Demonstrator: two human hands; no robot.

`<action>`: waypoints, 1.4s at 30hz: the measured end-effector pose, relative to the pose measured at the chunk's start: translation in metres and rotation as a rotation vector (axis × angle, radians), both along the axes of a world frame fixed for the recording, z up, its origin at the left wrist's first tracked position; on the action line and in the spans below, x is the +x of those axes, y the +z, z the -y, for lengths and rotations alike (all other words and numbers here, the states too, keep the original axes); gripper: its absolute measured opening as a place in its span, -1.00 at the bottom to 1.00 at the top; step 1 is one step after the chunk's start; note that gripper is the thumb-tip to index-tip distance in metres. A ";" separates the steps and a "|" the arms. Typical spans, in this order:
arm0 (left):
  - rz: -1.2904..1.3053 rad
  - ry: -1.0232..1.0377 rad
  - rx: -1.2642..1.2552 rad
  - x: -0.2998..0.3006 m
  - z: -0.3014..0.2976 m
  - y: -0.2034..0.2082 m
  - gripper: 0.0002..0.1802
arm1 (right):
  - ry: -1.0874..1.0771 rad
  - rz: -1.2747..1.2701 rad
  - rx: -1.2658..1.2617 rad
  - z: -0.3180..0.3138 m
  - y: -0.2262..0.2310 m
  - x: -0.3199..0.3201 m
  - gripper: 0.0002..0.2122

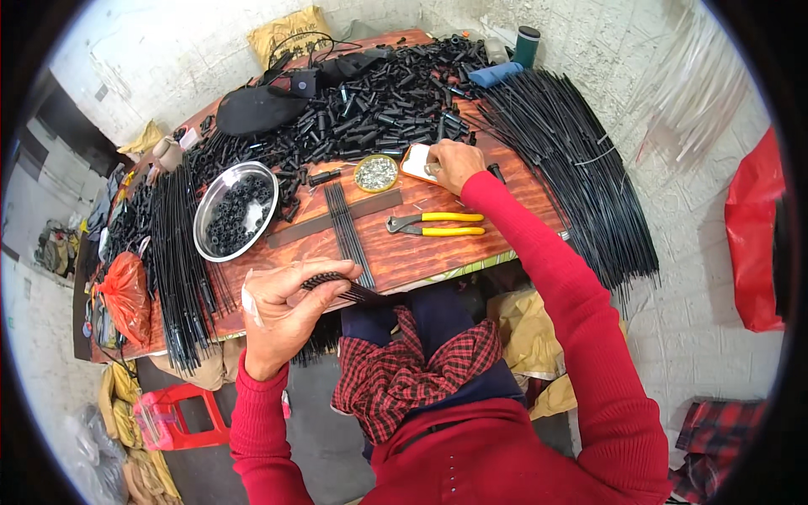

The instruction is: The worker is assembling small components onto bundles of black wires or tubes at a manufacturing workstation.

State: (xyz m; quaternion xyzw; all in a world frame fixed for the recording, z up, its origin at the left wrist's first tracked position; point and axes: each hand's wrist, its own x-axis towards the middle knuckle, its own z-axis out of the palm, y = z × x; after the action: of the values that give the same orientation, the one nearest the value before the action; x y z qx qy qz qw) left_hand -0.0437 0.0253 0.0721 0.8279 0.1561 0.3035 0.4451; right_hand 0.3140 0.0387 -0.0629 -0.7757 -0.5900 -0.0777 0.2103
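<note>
My left hand [289,310] is closed round a bundle of thin black rods [358,292] at the table's front edge, their ends fanned between thumb and fingers. A white patch is stuck on the back of that hand. My right hand [457,165] reaches to a small orange-rimmed dish of white material [416,161]. Its fingertips are bent down at the dish, and whatever they pinch is hidden. Between the hands, several black rods [343,223] lie side by side across a dark flat bar [290,231]. Yellow-handled pincers [438,225] rest nearer me than the dish.
A yellow tub of small silvery pieces [376,173] and a steel bowl of black rings [275,200] stand close by. Heaped black tubular parts [370,109] cover the back. Long black rods overhang the right [581,177] and left [178,278] edges. A red stool [198,414] stands below.
</note>
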 end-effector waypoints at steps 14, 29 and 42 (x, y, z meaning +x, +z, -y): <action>0.043 0.025 0.033 0.004 -0.002 -0.004 -0.78 | -0.051 -0.140 0.082 0.009 0.009 0.006 -0.86; 0.021 0.056 0.028 0.005 0.005 -0.003 -0.80 | 0.105 -0.442 0.380 0.004 0.028 0.013 -0.87; 0.075 0.026 -0.105 0.005 0.003 -0.003 -0.78 | 0.637 -0.788 0.132 0.111 0.142 -0.137 -0.90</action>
State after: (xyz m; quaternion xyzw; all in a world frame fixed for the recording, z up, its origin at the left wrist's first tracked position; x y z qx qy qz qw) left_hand -0.0389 0.0220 0.0686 0.7894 0.1657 0.3317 0.4892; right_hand 0.1775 -0.0722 0.0790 -0.5127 -0.6670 0.2513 0.4786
